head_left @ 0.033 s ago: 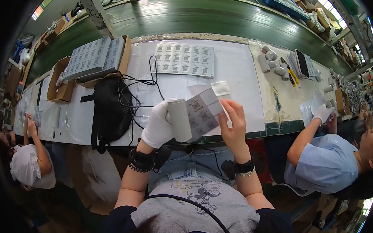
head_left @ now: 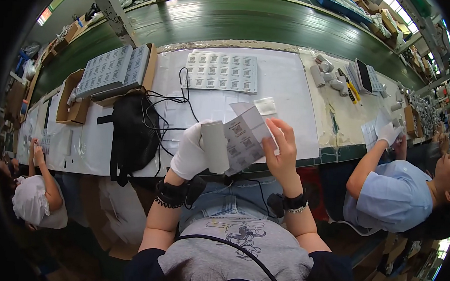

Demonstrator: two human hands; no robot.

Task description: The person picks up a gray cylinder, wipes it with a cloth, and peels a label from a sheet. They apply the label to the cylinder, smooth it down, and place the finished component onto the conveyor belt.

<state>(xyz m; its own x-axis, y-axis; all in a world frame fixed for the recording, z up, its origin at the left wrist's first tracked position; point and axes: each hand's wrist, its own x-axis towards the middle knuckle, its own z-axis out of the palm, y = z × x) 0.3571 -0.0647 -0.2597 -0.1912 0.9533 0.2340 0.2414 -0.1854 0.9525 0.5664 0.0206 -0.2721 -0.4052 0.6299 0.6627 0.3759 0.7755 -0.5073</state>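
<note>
Closed around a pale tube (head_left: 214, 147), the gloved left hand (head_left: 188, 153) holds it over the table (head_left: 331, 154)'s near edge, fingers hidden behind. Half-curled, the bare right hand (head_left: 282, 152) meets the right edge of a gray sticker sheet (head_left: 241, 142) beside the tube; how firmly it pinches cannot be told. Beyond lie a small white packet (head_left: 266, 106), partly covered, and label sheets (head_left: 221, 71).
</note>
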